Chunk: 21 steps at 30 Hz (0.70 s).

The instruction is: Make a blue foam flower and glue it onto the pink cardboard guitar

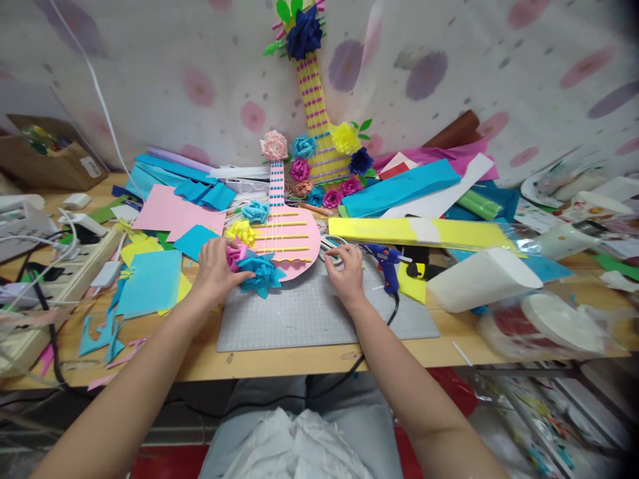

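Observation:
A pink paper guitar (294, 233) with yellow strips leans at the middle of the table, its lower edge over a grey cutting mat (289, 319). My left hand (218, 271) is at its lower left, fingers curled round a magenta paper flower (236, 255). The thumb rests on a large blue paper flower (262, 274). Above these are a yellow flower (241, 232) and a smaller blue flower (255, 211). My right hand (344, 271) is right of the guitar, fingers bent together by a pale coil of wire (331, 242); what they pinch, if anything, is too small to tell.
A blue glue gun (387, 259) lies right of my right hand, its cord crossing the mat. Behind stands a yellow paper guitar (317, 113) with flowers. Blue paper sheets (150, 283) and scraps lie left, near a power strip (74, 273). A white roll (484, 279) lies right.

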### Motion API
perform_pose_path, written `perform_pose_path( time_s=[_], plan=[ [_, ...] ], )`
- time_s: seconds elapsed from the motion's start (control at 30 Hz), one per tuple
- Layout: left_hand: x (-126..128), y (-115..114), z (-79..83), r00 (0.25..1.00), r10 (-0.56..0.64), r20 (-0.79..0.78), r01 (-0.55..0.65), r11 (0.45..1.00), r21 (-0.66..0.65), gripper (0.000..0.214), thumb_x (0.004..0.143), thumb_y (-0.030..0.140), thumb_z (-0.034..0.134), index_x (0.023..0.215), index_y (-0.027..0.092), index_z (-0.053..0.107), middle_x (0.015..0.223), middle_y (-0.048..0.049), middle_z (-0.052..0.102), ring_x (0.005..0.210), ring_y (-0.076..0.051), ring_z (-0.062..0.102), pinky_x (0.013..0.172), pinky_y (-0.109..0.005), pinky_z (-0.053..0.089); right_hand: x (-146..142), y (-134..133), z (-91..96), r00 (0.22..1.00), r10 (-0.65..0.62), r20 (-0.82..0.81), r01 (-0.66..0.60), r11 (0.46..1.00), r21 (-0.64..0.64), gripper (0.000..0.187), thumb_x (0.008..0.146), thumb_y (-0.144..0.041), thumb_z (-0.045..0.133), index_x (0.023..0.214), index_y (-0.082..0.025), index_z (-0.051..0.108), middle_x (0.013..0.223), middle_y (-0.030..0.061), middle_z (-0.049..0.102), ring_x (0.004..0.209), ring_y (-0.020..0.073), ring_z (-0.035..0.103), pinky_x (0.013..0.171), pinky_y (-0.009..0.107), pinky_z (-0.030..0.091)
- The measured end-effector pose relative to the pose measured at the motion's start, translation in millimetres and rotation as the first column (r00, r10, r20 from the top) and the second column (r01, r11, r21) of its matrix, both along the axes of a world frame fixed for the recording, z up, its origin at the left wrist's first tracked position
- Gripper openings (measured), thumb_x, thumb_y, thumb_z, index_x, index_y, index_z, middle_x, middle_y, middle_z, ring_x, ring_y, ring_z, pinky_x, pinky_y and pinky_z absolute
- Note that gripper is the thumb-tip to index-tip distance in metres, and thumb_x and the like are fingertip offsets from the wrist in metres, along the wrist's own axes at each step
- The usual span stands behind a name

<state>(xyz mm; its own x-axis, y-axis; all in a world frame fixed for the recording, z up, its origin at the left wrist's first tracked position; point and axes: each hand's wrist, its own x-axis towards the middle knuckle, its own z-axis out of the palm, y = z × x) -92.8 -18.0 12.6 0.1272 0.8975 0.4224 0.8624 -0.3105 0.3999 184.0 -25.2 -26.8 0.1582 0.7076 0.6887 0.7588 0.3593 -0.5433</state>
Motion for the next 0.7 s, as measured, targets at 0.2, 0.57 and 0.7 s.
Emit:
perform_pose_path(
  time_s=[0.2,0.57,0.7],
  plan=[
    [0.3,5.5,0.3,0.999,0.026,0.042,-0.021,0.992,-0.122,0.061,0.052,0.034,0.079,0.099,0.022,0.041,0.101,-0.0043,0.048,0.103,-0.026,0.046,0.087,-0.041,0.038,0.0,-1.2,1.2,1.0,0.006,-0.027,-0.006,1.0,-0.012,0.006,0.077,-0.021,0.057,0.075,-0.021,0.063,0.08,0.0044,0.058,0.087,0.0207,0.053,0.083,0.038,0.039],
    [3.1,8.0,5.4,0.998,0.063,-0.009,-0.064,0.988,-0.138,0.058,0.054,0.031,0.077,0.098,0.021,0.04,0.103,-0.0059,0.048,0.104,-0.027,0.046,0.089,-0.042,0.037,0.5,1.7,-2.3,0.994,0.022,-0.106,-0.027,0.999,-0.043,0.006,0.077,-0.022,0.056,0.074,-0.021,0.062,0.079,0.0039,0.059,0.087,0.0203,0.054,0.087,0.039,0.039],
    [6.6,6.5,5.4,0.993,0.121,-0.008,-0.121,0.98,-0.157,0.056,0.054,0.03,0.076,0.096,0.021,0.04,0.101,-0.006,0.048,0.103,-0.028,0.046,0.088,-0.043,0.038,-0.9,1.4,-2.8,0.994,0.028,-0.106,-0.034,0.998,-0.055,0.007,0.077,-0.023,0.056,0.074,-0.021,0.062,0.08,0.0044,0.059,0.089,0.0208,0.053,0.088,0.039,0.039]
  ],
)
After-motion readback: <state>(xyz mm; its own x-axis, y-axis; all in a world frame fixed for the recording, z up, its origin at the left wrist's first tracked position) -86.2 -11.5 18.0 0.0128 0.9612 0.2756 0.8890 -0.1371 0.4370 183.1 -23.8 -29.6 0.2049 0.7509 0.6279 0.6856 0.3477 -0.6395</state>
